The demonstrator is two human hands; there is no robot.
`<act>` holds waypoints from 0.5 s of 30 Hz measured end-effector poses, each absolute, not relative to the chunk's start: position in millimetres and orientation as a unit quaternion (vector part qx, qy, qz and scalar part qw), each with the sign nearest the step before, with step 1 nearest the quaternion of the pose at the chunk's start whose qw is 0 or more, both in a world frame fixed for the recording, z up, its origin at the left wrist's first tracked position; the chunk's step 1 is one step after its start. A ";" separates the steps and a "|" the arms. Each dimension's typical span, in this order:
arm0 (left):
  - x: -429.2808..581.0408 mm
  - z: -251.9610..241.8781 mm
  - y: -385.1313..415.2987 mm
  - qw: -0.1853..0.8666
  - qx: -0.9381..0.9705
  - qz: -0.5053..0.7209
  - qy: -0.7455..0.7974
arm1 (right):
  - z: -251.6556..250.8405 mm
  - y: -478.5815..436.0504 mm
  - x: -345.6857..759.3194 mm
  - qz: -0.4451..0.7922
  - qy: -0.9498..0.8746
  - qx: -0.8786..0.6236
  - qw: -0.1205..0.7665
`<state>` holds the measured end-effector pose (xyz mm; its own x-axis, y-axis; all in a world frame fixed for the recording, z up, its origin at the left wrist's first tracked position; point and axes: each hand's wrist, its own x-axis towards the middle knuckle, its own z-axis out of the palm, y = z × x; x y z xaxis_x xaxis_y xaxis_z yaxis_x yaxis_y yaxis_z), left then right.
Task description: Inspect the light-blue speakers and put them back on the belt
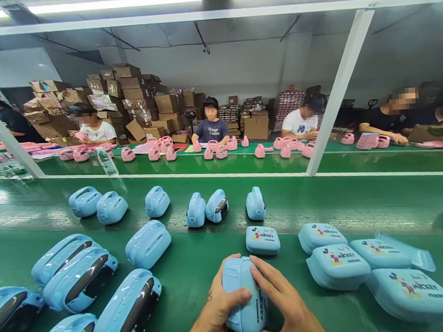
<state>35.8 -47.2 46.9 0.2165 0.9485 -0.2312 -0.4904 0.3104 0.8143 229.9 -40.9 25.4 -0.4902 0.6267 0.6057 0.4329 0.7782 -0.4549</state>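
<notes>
A light blue plastic case [243, 296] stands on edge on the green table [197, 271] in front of me, held between both hands. My left hand [217, 305] wraps its left side with the thumb across the front. My right hand [284, 301] lies over its right side, fingers pressed along the printed face. Just beyond lies another small blue case with a cartoon print [262, 239].
Several blue cases with dark windows [79, 282] lie at my left, several printed blue cases [379, 266] at my right. More blue cases [205, 209] stand on the conveyor belt. Across it, several people sit among pink cases [220, 151], a water bottle [107, 162], stacked cartons behind.
</notes>
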 end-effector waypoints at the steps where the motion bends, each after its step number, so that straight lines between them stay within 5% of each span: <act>1: 36.4 48.3 -47.5 0.712 0.308 0.502 0.382 | 26.9 -40.8 230.7 0.116 -0.855 -0.309 0.399; 15: 39.3 61.3 -51.9 0.687 0.321 0.496 0.422 | 23.1 -50.2 222.0 0.141 -0.833 -0.328 0.421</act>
